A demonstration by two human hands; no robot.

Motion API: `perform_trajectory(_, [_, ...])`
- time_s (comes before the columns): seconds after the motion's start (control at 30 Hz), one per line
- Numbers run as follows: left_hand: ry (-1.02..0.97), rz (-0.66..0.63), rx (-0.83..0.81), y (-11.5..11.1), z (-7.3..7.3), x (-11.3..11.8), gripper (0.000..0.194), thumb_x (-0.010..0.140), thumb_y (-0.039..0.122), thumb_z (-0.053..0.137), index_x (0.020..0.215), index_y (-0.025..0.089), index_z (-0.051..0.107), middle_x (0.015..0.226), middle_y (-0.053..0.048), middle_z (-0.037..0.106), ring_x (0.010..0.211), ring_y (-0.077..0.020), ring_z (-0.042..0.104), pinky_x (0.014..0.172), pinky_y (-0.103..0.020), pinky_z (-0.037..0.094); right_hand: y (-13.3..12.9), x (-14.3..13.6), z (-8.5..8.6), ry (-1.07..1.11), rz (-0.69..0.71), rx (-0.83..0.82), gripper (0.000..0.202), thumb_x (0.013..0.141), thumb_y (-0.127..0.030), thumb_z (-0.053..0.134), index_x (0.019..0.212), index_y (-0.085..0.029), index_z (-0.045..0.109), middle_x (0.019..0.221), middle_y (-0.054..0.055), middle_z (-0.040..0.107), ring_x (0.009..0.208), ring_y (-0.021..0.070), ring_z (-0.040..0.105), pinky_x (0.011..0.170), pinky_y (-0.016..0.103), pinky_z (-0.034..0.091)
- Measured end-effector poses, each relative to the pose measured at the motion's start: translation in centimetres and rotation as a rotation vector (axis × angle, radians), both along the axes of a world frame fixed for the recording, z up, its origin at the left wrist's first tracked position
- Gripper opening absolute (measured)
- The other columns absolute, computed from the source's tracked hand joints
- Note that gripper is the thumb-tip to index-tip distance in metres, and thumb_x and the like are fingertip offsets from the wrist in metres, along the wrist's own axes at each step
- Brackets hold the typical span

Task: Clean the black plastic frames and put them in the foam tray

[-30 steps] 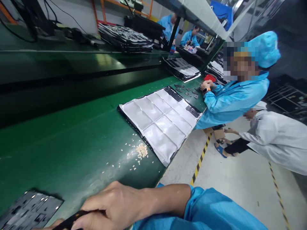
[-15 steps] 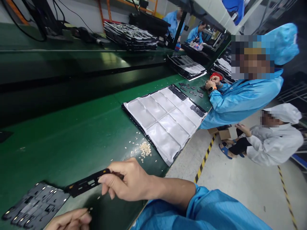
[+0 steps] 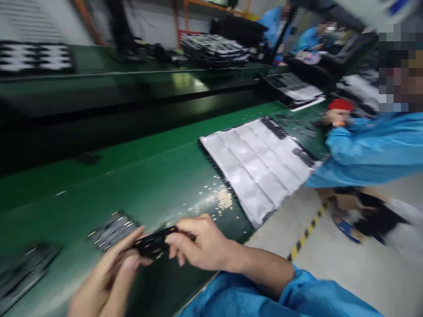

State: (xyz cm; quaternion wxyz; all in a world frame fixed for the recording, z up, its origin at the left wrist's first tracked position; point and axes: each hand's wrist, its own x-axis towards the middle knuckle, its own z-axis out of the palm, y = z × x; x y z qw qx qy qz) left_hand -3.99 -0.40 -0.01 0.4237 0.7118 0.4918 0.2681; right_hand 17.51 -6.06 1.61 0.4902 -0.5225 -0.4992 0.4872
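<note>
While right hand (image 3: 201, 244) pinches the black part (image 3: 153, 241) by its right end, over the desk (image 3: 158, 176) near its front edge, left hand (image 3: 110, 275) touches the left end; can't tell if gripping. Grey plates (image 3: 114, 230) just behind; desk shows between them and chip pile (image 3: 224, 199). White-covered tray (image 3: 257, 165) reaches front edge.

Near strip (image 3: 152, 243), black: plastic-looking, smooth, low sheen. Flat parts (image 3: 113, 231), left, dark grey: plastic-looking, mainly matt, bright metallic-looking flecks. Worktop (image 3: 158, 167), green: smooth, glossy, mirroring light. Sheet (image 3: 253, 169), right, white: thin, film-like, creased, softly shiny. Small pale chips (image 3: 224, 199): matt, material unclear. Near sleeve (image 3: 327, 293), blue: thin cloth, wrinkled, faint sheen. Floor (image 3: 272, 246), right: pale, smooth, dull. Box (image 3: 346, 201), far right: cardboard-looking, matt.
</note>
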Motion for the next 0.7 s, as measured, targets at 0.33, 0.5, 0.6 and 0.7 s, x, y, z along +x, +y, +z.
perform_trajectory(0.33, [-0.398,-0.149,-0.38,-0.1,1.9,2.1,0.035,0.111,0.042,0.042,0.101,0.014,0.062,0.076,-0.005,0.068,0.06,-0.0126,0.06,0.057,-0.022,0.049,0.3,0.1,-1.4,-0.092,0.059,0.004,0.036,0.107,-0.037,0.059,0.076,-0.021,0.065,0.055,-0.003,0.064,0.043,0.0105,0.062,0.047,0.018,0.05])
perform_trajectory(0.5, [-0.364,-0.148,-0.389,-0.1,1.6,1.7,0.039,0.113,0.041,0.038,0.095,0.016,0.061,0.07,0.0,0.062,0.054,-0.0094,0.054,0.057,-0.021,0.043,0.3,0.0,-1.6,-0.19,0.086,0.067,0.034,0.107,-0.033,0.059,0.076,-0.022,0.065,0.055,-0.004,0.064,0.042,0.0097,0.061,0.048,0.018,0.05])
perform_trajectory(0.6, [-0.33,-0.138,-0.374,0.0,1.5,1.8,0.044,0.114,0.043,0.034,0.089,0.016,0.059,0.063,0.002,0.055,0.052,-0.0093,0.05,0.056,-0.021,0.04,0.4,-0.3,-1.7,-0.216,0.093,0.093,0.033,0.107,-0.031,0.059,0.076,-0.022,0.065,0.056,-0.004,0.064,0.042,0.0098,0.061,0.048,0.018,0.05])
perform_trajectory(0.7, [-0.327,-0.134,-0.327,0.0,1.4,1.9,0.044,0.114,0.042,0.032,0.086,0.017,0.056,0.064,0.002,0.054,0.052,-0.0091,0.046,0.056,-0.022,0.037,0.4,-0.5,-1.6,-0.213,0.09,0.101,0.033,0.107,-0.031,0.059,0.076,-0.022,0.066,0.057,-0.004,0.065,0.042,0.0098,0.061,0.048,0.019,0.05])
